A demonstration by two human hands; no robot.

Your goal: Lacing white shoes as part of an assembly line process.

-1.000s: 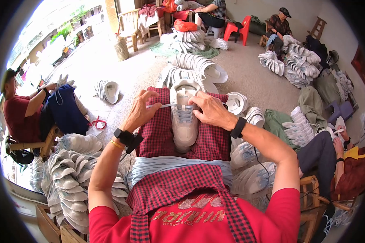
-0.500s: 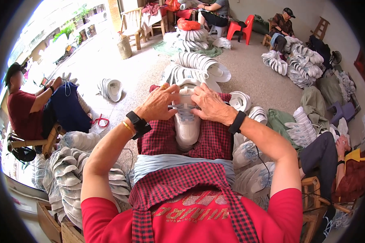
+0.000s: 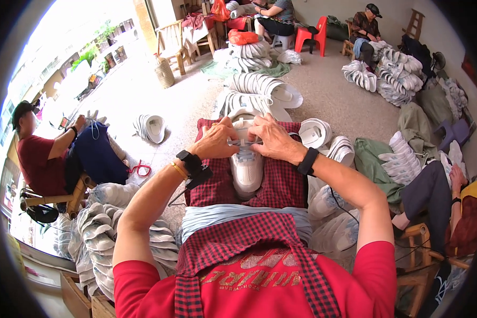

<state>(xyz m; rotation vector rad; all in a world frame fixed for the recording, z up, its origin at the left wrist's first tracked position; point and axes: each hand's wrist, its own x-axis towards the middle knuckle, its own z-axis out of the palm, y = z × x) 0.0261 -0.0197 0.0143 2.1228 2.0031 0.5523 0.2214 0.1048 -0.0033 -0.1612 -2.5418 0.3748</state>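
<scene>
A white sneaker upper (image 3: 247, 177) lies across my lap on a red-and-black checked apron (image 3: 209, 183), its toe pointing toward me. Pale blue-grey shoelace (image 3: 244, 156) crosses its front in rows. My left hand (image 3: 217, 139) is at the left side of the upper, thumb and fingers closed on the shoelace. Opposite it, my right hand (image 3: 275, 139) pinches the shoelace near the tongue, with its fingers bent over the upper's opening. A short stretch of lace runs between the hands. The fingertips partly hide the upper eyelets.
Stacked white uppers (image 3: 257, 90) lie just beyond my knees. More piles stand at my left (image 3: 98, 233) and right (image 3: 331, 233). A seated person (image 3: 42, 153) works at the left; others sit farther back and at the right. A red plastic chair (image 3: 311, 36) stands behind.
The view has shifted slightly. My left hand has moved a little down and in toward the laces, while my right fingers have curled closer over the tongue. The upper stays on my lap.
</scene>
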